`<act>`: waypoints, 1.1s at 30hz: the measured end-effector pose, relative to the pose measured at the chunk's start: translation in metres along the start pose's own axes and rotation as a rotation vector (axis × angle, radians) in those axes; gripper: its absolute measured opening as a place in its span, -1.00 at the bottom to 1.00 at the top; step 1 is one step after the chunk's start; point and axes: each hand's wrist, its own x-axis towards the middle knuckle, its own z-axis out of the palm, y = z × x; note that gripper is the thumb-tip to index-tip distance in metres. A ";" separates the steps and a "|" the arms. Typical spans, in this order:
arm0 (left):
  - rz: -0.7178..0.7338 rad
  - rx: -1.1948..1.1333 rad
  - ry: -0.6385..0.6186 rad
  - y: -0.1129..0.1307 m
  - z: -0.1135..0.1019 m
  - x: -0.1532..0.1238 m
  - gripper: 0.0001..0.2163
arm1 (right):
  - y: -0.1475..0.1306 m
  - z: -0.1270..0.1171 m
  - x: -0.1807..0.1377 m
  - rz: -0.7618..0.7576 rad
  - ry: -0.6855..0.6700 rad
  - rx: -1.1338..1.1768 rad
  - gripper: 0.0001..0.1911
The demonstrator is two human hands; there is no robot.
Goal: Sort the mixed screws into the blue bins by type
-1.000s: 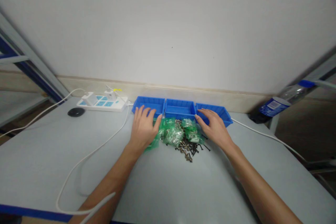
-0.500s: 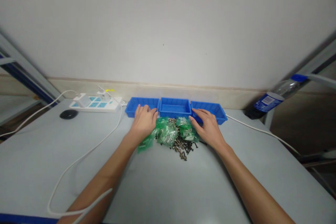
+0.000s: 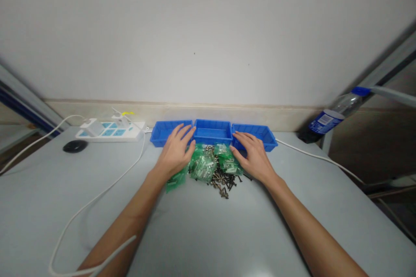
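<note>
Three blue plastic trays stand in a row: a left tray point(image 3: 159, 135), a middle tray point(image 3: 212, 130) and a right tray point(image 3: 268, 138). My left hand point(image 3: 177, 149) is open, fingers spread over the front of the left tray, its thumb by the green packets. Over the front of the right tray, my right hand point(image 3: 253, 153) is open too, thumb apart from the fingers. Between the hands lie small clear-and-green plastic packets point(image 3: 203, 166) and a heap of loose screws point(image 3: 224, 181). Another green packet point(image 3: 175, 180) lies partly under my left wrist.
A white power strip point(image 3: 134, 134) with plugs and a black disc point(image 3: 75, 146) are at the left. White cable point(image 3: 97, 199) curves across the table and over my left forearm. At the right, a dark drink bottle point(image 3: 326, 121) leans against the metal frame.
My left hand's fingers have spread wider, and its thumb stands further out. My right hand keeps nearly the same place at the right tray. The whole view has shifted slightly.
</note>
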 end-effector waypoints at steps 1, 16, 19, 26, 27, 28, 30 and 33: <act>0.019 -0.006 -0.025 0.004 0.000 -0.001 -0.59 | 0.000 0.000 -0.001 -0.001 -0.010 -0.007 -0.52; 0.065 -0.198 -0.012 -0.001 -0.001 -0.004 -0.70 | 0.002 -0.006 -0.002 0.023 -0.053 0.048 -0.57; 0.070 -0.197 -0.019 -0.002 -0.001 -0.003 -0.71 | 0.001 -0.009 -0.004 0.023 -0.049 0.059 -0.59; 0.074 -0.192 -0.025 -0.003 -0.001 -0.002 -0.72 | 0.003 -0.008 0.000 -0.001 -0.040 0.056 -0.59; 0.072 -0.190 -0.028 -0.003 -0.001 -0.002 -0.72 | 0.004 -0.007 0.001 0.000 -0.037 0.059 -0.59; 0.073 -0.188 -0.032 -0.004 -0.001 -0.003 -0.71 | 0.005 -0.007 0.002 0.002 -0.037 0.065 -0.60; 0.086 -0.187 -0.029 -0.005 0.000 -0.003 -0.71 | 0.005 -0.008 0.002 0.003 -0.038 0.084 -0.60; 0.126 -0.169 0.012 -0.004 0.000 -0.004 -0.69 | 0.002 -0.012 0.002 -0.031 0.005 0.123 -0.62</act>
